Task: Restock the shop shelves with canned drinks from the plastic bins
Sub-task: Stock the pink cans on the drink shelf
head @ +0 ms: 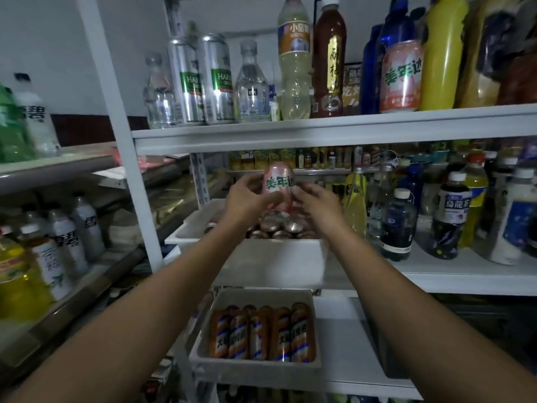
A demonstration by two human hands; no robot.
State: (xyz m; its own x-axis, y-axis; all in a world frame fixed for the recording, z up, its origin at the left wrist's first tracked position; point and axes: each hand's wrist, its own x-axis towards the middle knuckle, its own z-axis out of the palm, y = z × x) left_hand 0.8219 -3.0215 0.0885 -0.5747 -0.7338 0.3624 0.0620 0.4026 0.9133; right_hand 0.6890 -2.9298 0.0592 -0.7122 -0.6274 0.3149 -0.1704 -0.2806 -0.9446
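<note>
**Spotter:** Which step are you on?

**Operator:** The pick, I'd say. Nearest me, low down, the grey bin [255, 370] of orange cans [261, 333] looks untouched. Just beyond it, on the middle shelf [436, 274], sits the white bin [270, 263], full of pink cans [279, 225] lying end-on. The held can [278, 183] is upright just above that bin.

**Spotter:** And the hands?

**Operator:** Both are on it. My left hand [247, 199] curls round its left side, and my right hand [315, 203] pinches the right side with the fingertips. Neither is free.

**Spotter:** Where does it go?

**Operator:** My guess is farther off and higher. On the top shelf [319, 132] a matching can [401, 77] stands to the right, between a blue bottle [369, 68] and a yellow bottle [441, 53]. That shelf's edge hangs above the can, so I'd draw it near first, then lift it, carry it right and set it upright by its twin. The bottles crowd that spot, so the placing has to be careful.
</note>
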